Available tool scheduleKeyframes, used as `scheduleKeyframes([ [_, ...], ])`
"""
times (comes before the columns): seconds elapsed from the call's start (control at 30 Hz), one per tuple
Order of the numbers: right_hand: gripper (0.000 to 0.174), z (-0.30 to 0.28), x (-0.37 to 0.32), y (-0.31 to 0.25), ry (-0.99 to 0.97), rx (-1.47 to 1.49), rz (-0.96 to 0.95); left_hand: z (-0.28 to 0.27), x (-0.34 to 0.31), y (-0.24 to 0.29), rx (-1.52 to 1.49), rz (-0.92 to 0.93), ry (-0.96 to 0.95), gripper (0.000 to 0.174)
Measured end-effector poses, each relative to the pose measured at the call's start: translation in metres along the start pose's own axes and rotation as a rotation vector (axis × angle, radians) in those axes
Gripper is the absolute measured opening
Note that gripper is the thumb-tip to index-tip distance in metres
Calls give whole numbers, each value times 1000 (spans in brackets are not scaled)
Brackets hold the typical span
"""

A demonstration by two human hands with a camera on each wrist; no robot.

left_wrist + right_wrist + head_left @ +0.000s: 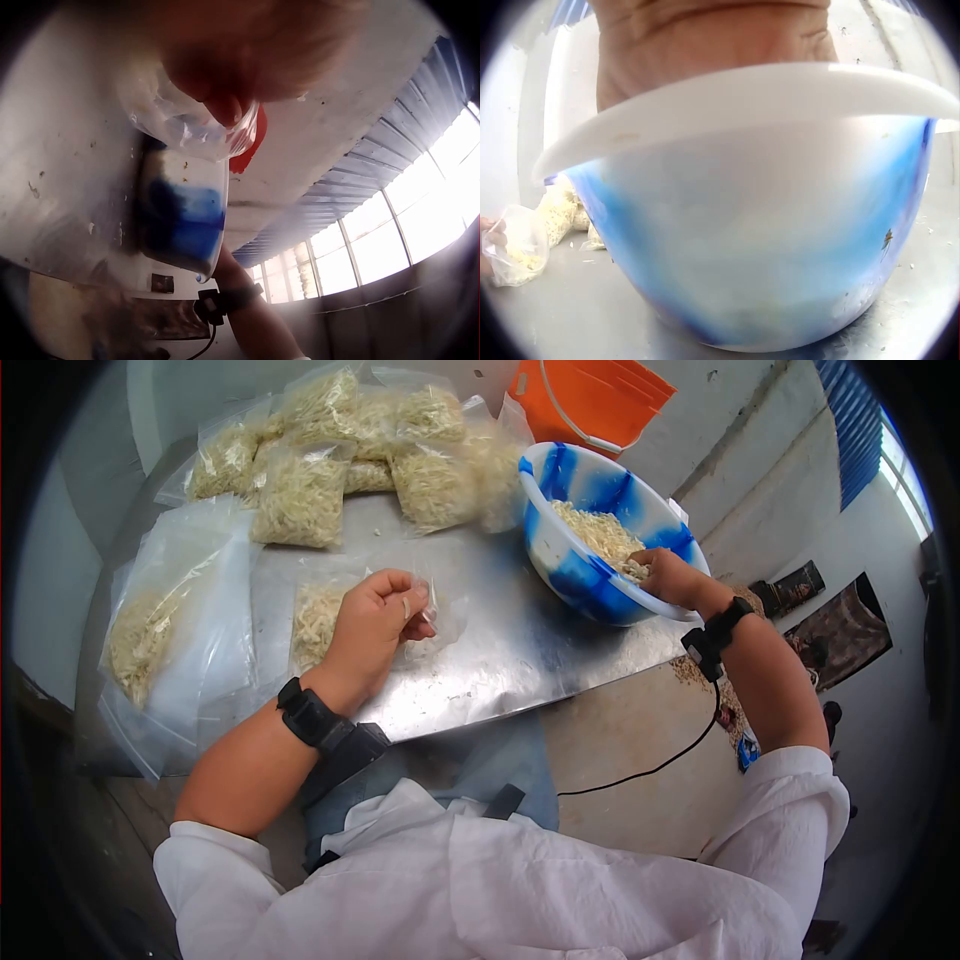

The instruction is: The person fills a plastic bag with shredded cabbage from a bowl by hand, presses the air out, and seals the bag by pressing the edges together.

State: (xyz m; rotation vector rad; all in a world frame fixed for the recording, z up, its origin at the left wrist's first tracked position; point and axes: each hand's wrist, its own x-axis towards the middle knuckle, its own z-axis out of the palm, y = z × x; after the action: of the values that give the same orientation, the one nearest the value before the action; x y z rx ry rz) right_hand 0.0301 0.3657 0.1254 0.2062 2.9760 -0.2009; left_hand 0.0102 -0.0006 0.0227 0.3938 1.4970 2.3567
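My left hand [375, 622] pinches the edge of a clear plastic bag [312, 622] over the metal table. Pale shredded pieces lie inside this bag, which also shows in the right wrist view as a partly filled plastic bag [523, 247]. My right hand [672, 578] reaches over the rim of a blue and white bowl [575, 585]. Its fingers are down at the pale shreds [598, 538] in the bowl, fingertips partly hidden there. In the right wrist view the bowl's wall covers the fingers.
Several filled bags [300, 500] are heaped at the back left of the metal table [480, 660]. Flat plastic bags [215, 600] are stacked at the left, with some shreds showing through. An orange bucket [595, 400] stands behind the bowl. A cable [640, 772] hangs from the right wrist.
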Motion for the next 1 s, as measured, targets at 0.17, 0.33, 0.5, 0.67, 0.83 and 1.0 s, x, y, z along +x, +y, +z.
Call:
scheduleKeyframes([
  [0.17,43,-3,11,26,78,289,-19,16,-6,20,-113,-87,-4,7],
  [0.33,37,-10,16,40,122,663,-34,29,2,24,-208,-96,-27,7],
  [0.5,38,-11,18,44,221,587,-21,33,9,15,-240,-99,-33,7],
  [0.67,36,-17,18,40,318,844,-42,43,14,22,-323,-63,-20,8],
  [0.83,32,-25,16,29,289,896,-94,37,24,14,-214,-96,4,8],
  [1.0,35,-29,11,-8,308,1095,-266,27,24,7,-171,-140,1,10],
])
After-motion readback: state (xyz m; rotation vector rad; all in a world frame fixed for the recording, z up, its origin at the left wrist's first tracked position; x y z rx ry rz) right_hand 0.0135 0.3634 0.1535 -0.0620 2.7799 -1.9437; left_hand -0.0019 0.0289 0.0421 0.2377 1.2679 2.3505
